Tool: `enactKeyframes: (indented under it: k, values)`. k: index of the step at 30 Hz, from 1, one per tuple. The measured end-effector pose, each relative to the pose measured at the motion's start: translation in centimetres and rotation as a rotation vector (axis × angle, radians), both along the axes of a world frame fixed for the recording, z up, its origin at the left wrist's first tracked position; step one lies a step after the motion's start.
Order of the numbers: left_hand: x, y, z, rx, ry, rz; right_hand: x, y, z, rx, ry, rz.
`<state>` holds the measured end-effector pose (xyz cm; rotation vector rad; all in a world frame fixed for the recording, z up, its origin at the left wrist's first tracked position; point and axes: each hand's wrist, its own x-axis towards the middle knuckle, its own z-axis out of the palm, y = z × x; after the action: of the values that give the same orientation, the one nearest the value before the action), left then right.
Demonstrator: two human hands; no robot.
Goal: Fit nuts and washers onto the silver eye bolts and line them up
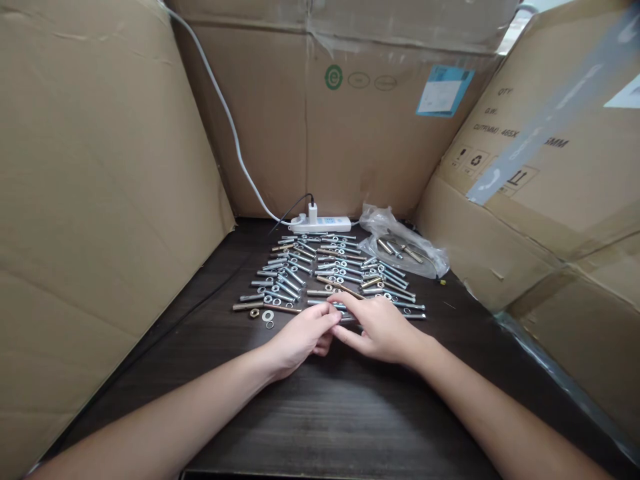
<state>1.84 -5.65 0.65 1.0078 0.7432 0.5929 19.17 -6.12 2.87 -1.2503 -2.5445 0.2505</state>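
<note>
Bolts (247,307) largely laid out in rows

They lie on the dark table (320,420), nuts (255,313) and washers (264,316) loose among them — that part looks well advanced. At the nearest row, left hand (303,333) and right hand (387,327) meet at the fingertips; whether they pinch anything, I cannot tell. Beyond, a plastic bag (431,259) holds metal pieces (385,246) apparently left over — behind, a power strip (340,225).

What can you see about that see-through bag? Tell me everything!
The bag is clear, shiny and crumpled, like thin plastic. It lies flopped on the dark table, right of the white power strip. Several metal pieces, silvery and brassy, show through it. I can't tell whether it's sealed.
</note>
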Motion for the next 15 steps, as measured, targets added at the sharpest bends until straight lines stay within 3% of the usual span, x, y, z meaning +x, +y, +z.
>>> enactKeyframes:
  k: [3, 7, 11, 15]
  values:
    - [0.2, -0.2, 0.1, 0.131, 0.136, 0.015, -0.2, -0.2, -0.1, -0.011, 0.006, 0.012]
    - [0.0, -0.1, 0.7, 0.457, 0.310, 0.045, -0.2, -0.4, -0.1, -0.016, 0.041, 0.026]
    - [-1.0, 1.1, 1.4, 0.689, 0.431, 0.062, 0.3, -0.2, 0.4, 0.007, 0.037, -0.053]
    - [-2.5, 2.9, 1.8, 0.810, 0.586, 0.051, 1.2, 0.5, 0.8, -0.001, -0.027, -0.148]
